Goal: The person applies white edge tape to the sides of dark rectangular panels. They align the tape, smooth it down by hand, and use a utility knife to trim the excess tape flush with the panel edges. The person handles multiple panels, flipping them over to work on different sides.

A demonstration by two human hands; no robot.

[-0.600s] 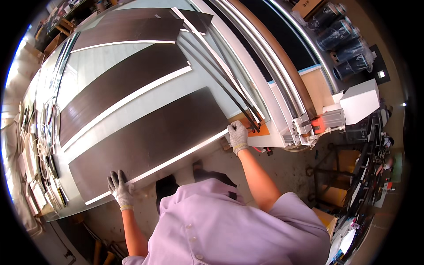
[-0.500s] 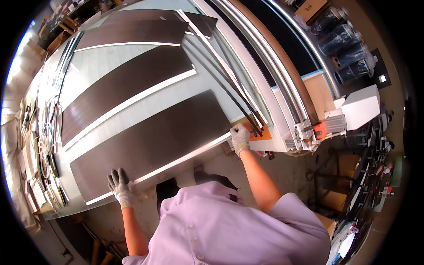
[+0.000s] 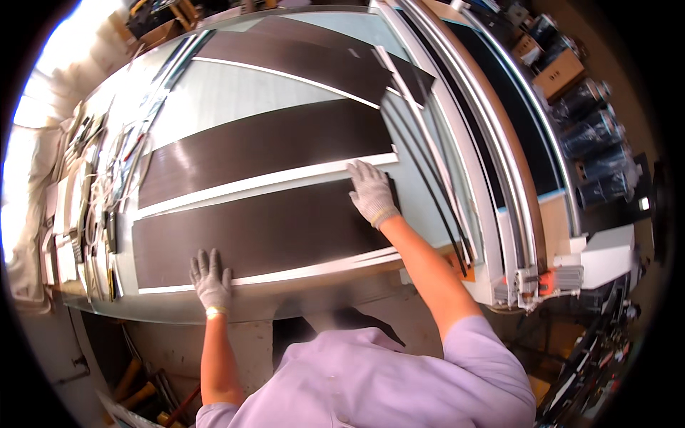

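Observation:
A long dark brown panel [image 3: 264,232] lies on the glass-topped table along its near side, with a white strip [image 3: 314,271] on its near edge. My left hand [image 3: 212,283], in a grey knit glove, rests on that near edge left of the middle, fingers spread. My right hand [image 3: 372,192], gloved alike, reaches over the panel's right end. Its fingers are stretched out at the far edge, close to the white edge [image 3: 285,180] of a second dark panel [image 3: 271,146]. Neither hand grips anything that shows.
More dark panels [image 3: 300,60] lie farther back. Thin black and white strips [image 3: 428,167] lie on the right, beside a long roller machine [image 3: 510,164]. Tools and cords [image 3: 93,192] crowd the left edge. Plastic-wrapped rolls [image 3: 596,143] stand beyond the machine.
My right hand has left the panel's near right corner and moved to its far edge, its fingers opening out. My left hand stays on the near edge. The view has shifted.

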